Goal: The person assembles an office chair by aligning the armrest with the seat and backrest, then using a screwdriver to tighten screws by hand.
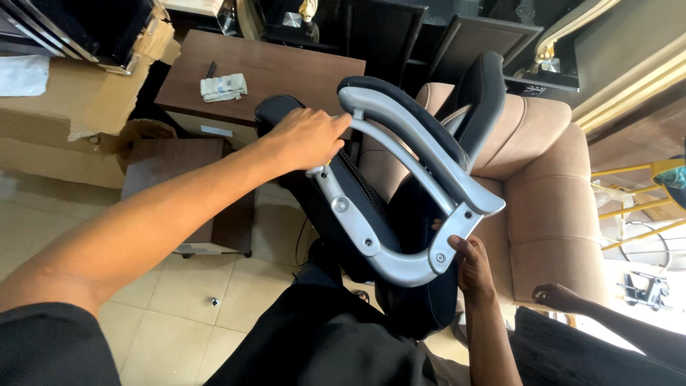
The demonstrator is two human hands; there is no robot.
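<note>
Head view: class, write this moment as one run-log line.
left hand grips top of chair armrest | right hand at armrest's lower end | seat tilted up | brown sofa behind | small fastener on floor

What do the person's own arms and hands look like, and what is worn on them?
Both arms are bare from the upper arm down. The left hand and right hand wear no gloves, and no rings or watch are visible. A short black sleeve covers the left upper arm.
</note>
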